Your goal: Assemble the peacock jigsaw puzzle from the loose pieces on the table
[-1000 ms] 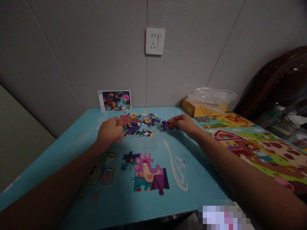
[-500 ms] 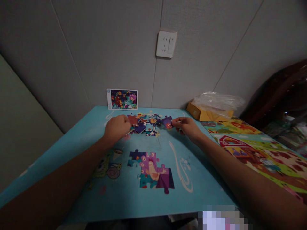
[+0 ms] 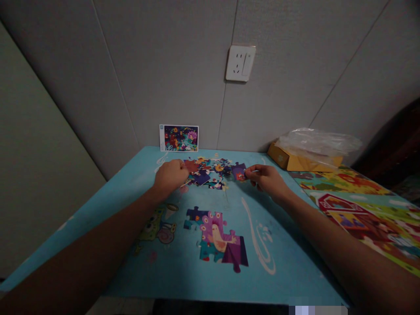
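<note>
A purple puzzle piece [image 3: 238, 170] with a red-orange figure is pinched between the thumb and fingers of my right hand [image 3: 267, 179], at the right side of a loose pile of puzzle pieces [image 3: 216, 168]. My left hand [image 3: 170, 177] is closed at the pile's left edge, against a reddish-brown puzzle piece [image 3: 192, 166]; its fingertips are hidden, so what it grips does not show. Closer to me lies a joined section of puzzle [image 3: 215, 236] showing a pink creature over teal and purple. Behind the pile, a small picture card [image 3: 180, 138] leans upright against the wall.
The blue table [image 3: 138, 275] has printed cartoon figures and meets a grey wall with a socket [image 3: 240, 63]. At the back right, clear plastic wrapping [image 3: 318, 140] covers a yellow box [image 3: 295, 162]. Colourful farm-scene picture boards [image 3: 370, 210] lie along the right side.
The view has shifted, so everything sits slightly further right in the picture. Both hands hold nearly the same positions at the pile, the right still gripping the purple puzzle piece.
</note>
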Available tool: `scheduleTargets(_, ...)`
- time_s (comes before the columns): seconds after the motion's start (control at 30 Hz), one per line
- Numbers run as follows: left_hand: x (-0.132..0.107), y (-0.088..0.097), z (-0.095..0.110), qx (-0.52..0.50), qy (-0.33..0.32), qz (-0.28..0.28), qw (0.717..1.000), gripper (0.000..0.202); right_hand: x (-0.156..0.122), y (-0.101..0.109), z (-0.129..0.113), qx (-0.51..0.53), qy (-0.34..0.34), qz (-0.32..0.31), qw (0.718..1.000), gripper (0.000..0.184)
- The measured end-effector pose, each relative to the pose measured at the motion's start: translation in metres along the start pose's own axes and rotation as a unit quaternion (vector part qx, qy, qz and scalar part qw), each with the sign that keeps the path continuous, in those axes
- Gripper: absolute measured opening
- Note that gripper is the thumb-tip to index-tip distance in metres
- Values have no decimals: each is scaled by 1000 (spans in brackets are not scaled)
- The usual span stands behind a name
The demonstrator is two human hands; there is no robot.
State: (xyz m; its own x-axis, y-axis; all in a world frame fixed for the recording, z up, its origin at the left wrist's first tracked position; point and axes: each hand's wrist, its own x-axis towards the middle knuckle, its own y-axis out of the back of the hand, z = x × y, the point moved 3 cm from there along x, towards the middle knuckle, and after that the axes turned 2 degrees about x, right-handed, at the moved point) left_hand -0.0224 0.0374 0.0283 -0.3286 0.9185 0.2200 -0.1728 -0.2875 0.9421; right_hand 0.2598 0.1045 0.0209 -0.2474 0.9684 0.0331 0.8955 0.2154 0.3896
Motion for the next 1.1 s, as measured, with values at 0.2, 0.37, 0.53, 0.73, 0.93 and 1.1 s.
scheduleTargets(0.2,-3,1,-1,-21,1,-7,1000,25,-2,-2,2,-8,7,12,1000,36)
scheduleTargets(0.37,-1,1,-5,-30,18,-10,999,25,-1,-9,2,7,17,-2,1000,41)
scheduleTargets(0.53,7,-1,-8,-30,24,-1,999,25,-1,-12,2,-8,51,0,999,38)
scheduleTargets(0.73,12,-5,-9,-29,22,15,999,25,-6,-9,-6,-22,80,6,997,24)
scheduleTargets(0.93,14,-6,-11,-32,14,23,999,26,-7,-7,-12,-26,94,17,995,16)
scheduleTargets(1.1,13,-8,-13,-39,20,23,999,27,-2,-8,-4,-28,95,25,995,19)
